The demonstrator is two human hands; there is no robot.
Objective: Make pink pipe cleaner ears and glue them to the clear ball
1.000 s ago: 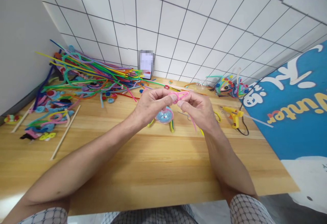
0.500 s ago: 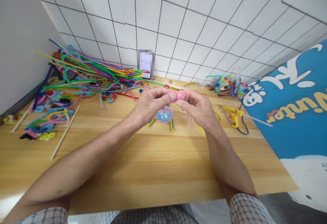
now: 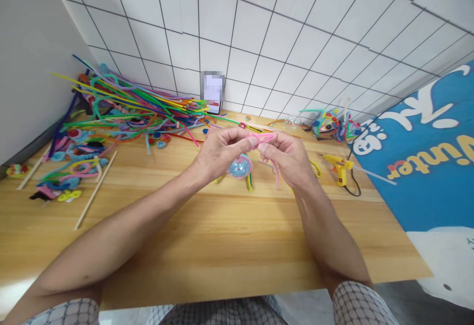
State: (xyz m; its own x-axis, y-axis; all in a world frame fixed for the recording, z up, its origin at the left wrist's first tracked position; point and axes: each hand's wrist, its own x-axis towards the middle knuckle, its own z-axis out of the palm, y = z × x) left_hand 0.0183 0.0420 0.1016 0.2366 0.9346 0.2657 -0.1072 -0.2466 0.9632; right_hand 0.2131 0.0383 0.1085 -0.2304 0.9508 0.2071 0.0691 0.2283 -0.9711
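Between both hands is a pink pipe cleaner (image 3: 263,138), bent into a small loop, with a loose end hanging below my right hand. My left hand (image 3: 230,151) pinches one side of it between thumb and fingers. On the other side my right hand (image 3: 289,154) grips it the same way. Just beneath the hands, a clear plastic ball (image 3: 239,167) with a light blue inside and pink edging sits on the table. Yellow-green pipe cleaner pieces (image 3: 249,182) stick out from under it. My left hand partly covers the ball.
A heap of coloured pipe cleaners (image 3: 148,102) fills the back left, with small craft pieces (image 3: 62,177) and wooden sticks (image 3: 96,191) in front. A phone (image 3: 213,93) leans on the tiled wall. A yellow glue gun (image 3: 341,167) and decorated balls (image 3: 329,125) lie right.
The pink loop has become narrower between my fingers, and its hanging end has swung slightly right. My right hand has shifted a little; both hands keep their grip.
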